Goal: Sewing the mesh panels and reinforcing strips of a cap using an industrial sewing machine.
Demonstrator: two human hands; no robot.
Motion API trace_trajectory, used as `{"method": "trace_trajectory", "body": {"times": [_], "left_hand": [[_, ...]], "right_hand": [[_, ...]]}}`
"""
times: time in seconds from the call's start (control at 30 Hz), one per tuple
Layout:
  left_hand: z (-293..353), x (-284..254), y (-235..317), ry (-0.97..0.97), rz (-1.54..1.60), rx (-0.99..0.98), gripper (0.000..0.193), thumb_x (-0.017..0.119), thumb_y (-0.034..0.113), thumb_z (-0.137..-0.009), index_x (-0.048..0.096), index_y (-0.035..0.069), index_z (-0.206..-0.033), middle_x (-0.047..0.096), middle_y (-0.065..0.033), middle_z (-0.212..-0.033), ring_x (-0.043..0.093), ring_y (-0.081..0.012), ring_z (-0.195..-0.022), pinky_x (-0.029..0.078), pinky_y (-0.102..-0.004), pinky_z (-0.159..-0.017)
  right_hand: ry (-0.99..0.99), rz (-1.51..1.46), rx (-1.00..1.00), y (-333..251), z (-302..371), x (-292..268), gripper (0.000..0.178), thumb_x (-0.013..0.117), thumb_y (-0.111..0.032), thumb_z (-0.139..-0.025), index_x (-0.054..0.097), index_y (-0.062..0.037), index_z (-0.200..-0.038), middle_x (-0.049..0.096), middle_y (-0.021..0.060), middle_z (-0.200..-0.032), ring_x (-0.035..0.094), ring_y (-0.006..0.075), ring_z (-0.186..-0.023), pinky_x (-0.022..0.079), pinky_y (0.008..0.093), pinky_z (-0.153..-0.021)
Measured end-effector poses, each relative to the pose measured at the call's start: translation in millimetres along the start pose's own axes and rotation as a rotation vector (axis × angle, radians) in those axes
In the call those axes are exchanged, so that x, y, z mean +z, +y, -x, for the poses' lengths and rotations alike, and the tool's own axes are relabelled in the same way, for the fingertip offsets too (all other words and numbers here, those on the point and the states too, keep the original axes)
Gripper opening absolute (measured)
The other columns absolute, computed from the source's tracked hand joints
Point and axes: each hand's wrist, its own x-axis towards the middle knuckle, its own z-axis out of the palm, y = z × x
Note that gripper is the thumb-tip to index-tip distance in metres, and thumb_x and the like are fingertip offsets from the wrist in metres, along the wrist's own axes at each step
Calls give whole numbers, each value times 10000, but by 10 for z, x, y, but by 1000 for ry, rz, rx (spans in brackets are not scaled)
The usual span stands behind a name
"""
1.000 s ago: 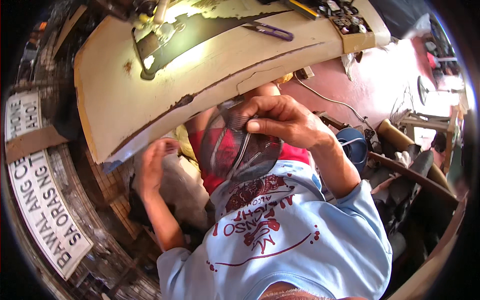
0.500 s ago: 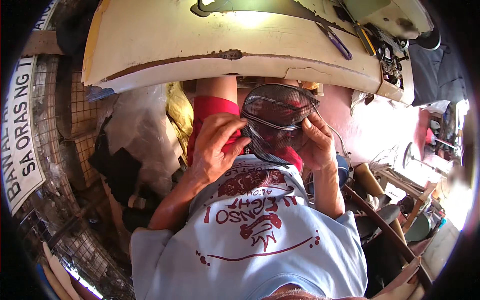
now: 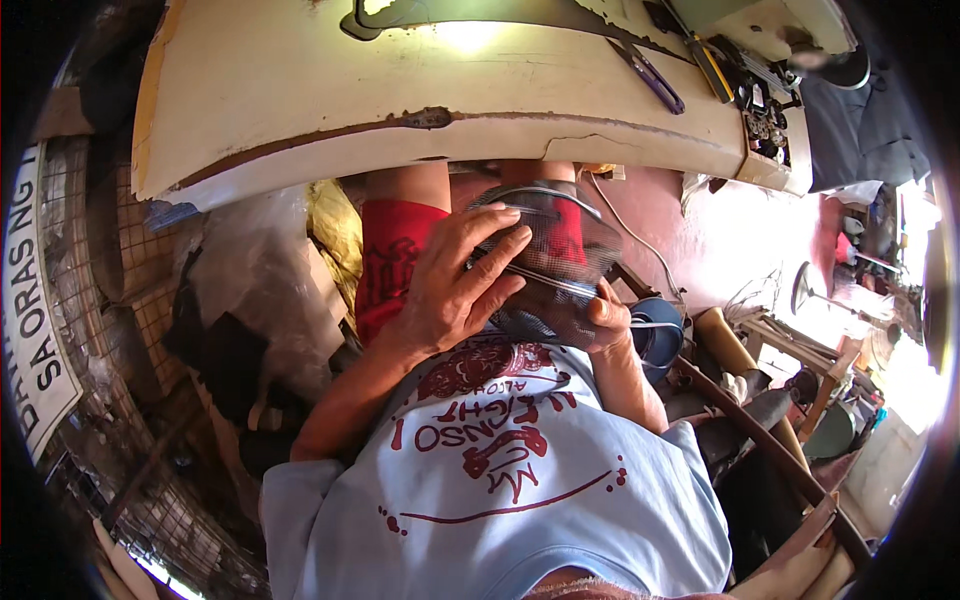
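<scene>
Item: dark wire-mesh dome (image 3: 560, 262) with a metal rim, held in the lap below the front edge of the cream bench (image 3: 300, 120), clear of the work surface.
Left hand (image 3: 450, 290): spread over the top, fingers (image 3: 497, 258) apart, pressing it steady.
Right hand (image 3: 606, 318): cups the lower right edge; fingers hidden beneath, thumb clamped on the rim.
On the bench: pliers (image 3: 650, 75).
</scene>
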Motion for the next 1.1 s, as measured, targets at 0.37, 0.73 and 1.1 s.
{"method": "trace_trajectory", "body": {"times": [0.37,0.73,1.1], "left_hand": [[-171,197,35,-103,52,34,642,741,469,-881,611,-3,-1295,654,-132,-1315,555,-332,-1328,387,-490,-1136],[-152,366,67,-110,58,-8,657,761,480,-845,618,-1,-1270,648,-126,-1320,581,-292,-1294,413,-474,-1122],[-159,114,-17,-83,-30,46,469,789,276,-846,675,101,-1265,620,-115,-1241,582,-347,-1174,490,-477,-1003]], "right_hand": [[149,-277,-4,62,100,-86,642,725,-197,-899,460,33,-1437,589,226,-1378,595,357,-1261,471,477,-1087],[199,-363,-162,238,228,-345,593,734,-273,-920,508,-1,-1395,608,183,-1355,601,326,-1246,473,454,-1087],[134,-112,-123,-166,200,-94,695,531,-509,-1019,490,72,-1399,587,220,-1376,575,347,-1273,459,493,-1080]]}}
